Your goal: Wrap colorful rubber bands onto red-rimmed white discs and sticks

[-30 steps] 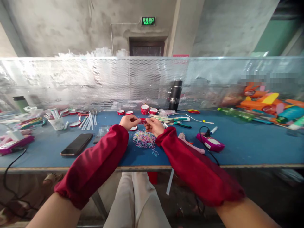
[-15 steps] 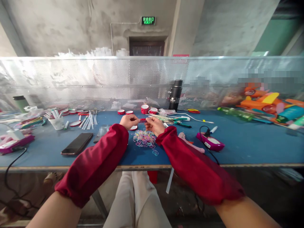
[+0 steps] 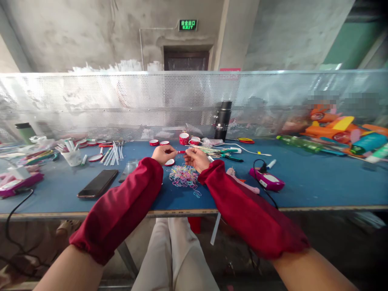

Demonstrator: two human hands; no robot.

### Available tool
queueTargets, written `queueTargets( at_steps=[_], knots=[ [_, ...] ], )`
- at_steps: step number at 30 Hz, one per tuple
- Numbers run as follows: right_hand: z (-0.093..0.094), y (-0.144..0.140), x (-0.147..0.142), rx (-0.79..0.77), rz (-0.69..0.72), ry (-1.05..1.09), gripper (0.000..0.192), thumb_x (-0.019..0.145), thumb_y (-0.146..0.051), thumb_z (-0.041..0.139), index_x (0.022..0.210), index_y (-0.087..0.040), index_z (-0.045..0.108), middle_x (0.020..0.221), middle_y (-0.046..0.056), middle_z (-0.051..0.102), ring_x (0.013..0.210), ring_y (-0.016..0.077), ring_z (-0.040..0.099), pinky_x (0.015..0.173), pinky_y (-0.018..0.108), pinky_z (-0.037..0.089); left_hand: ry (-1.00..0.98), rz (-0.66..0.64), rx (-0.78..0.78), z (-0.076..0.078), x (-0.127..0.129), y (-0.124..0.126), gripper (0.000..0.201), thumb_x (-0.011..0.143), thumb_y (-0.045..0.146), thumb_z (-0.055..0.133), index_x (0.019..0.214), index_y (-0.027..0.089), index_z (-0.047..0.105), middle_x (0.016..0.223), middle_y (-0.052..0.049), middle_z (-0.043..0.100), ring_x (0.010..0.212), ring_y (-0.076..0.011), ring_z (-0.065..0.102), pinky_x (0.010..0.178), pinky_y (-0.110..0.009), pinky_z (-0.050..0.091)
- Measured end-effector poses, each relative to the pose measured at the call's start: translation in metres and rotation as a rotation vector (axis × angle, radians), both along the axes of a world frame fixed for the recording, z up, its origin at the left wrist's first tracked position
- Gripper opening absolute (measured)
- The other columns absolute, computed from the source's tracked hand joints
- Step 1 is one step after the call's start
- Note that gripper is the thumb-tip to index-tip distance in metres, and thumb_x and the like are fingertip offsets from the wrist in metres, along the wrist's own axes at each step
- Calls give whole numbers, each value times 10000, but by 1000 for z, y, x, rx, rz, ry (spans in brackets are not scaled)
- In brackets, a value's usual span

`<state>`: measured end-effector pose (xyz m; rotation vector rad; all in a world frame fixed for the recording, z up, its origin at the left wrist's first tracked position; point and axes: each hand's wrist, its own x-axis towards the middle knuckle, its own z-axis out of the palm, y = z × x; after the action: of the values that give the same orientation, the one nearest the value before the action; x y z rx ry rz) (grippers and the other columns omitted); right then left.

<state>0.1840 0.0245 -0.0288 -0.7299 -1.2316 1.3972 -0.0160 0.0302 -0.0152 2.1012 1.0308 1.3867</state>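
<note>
Between my two hands, just above the table, is a small red strip-like piece (image 3: 181, 152); its exact kind is too small to tell. My left hand (image 3: 164, 154) pinches its left end. My right hand (image 3: 196, 159) pinches the other end, with the fingertips curled together. Below them on the table lies a loose pile of small coloured rubber bands (image 3: 183, 176). A round red-rimmed lid (image 3: 170, 162) with a white inside sits by my left fingers. Behind the hands stand a red round tin (image 3: 184, 138) and several low red-rimmed pieces.
On the blue table (image 3: 315, 178) a phone (image 3: 98, 184) lies left, near a cup of white sticks (image 3: 72, 157). Green-handled pliers (image 3: 232, 155), a black bottle (image 3: 223, 121) and a purple power strip (image 3: 267, 180) are right. Orange toys (image 3: 329, 131) sit far right.
Both hands stay nearly in place, still pinching the red piece. The whole view has shifted very slightly.
</note>
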Motion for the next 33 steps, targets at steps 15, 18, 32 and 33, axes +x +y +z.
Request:
queueTargets(
  at_steps=[15, 18, 32, 33],
  knots=[
    [-5, -2, 0, 353, -137, -328, 573, 696, -119, 710, 1199, -298, 501, 655, -93, 579, 501, 94, 542, 471, 200, 436, -152, -54, -227, -12, 3, 13, 515, 732, 322, 755, 1211, 163, 652, 934, -73, 698, 640, -114, 612, 487, -199, 492],
    [-8, 2, 0, 371, -142, -365, 389, 726, -185, 709, 1068, -260, 540, 681, -69, 606, 532, 107, 582, 488, 218, 464, -138, -44, -195, -10, 1, 13, 441, 717, 322, 754, 1125, 161, 708, 843, -52, 694, 608, -108, 578, 482, -200, 466],
    [-16, 15, 0, 464, -121, -377, 283, 755, -399, 699, 943, -227, 577, 743, -10, 658, 588, 139, 622, 535, 269, 501, -238, 47, -282, -2, 0, 8, 208, 749, 317, 681, 835, 129, 700, 697, -6, 631, 610, -102, 554, 559, -217, 445],
    [-16, 14, 0, 464, -126, -383, 278, 766, -411, 687, 945, -227, 581, 736, -10, 656, 579, 138, 617, 525, 266, 494, -239, 47, -284, -2, 0, 7, 202, 748, 314, 681, 829, 129, 696, 688, -3, 624, 605, -99, 547, 554, -215, 438]
  ],
)
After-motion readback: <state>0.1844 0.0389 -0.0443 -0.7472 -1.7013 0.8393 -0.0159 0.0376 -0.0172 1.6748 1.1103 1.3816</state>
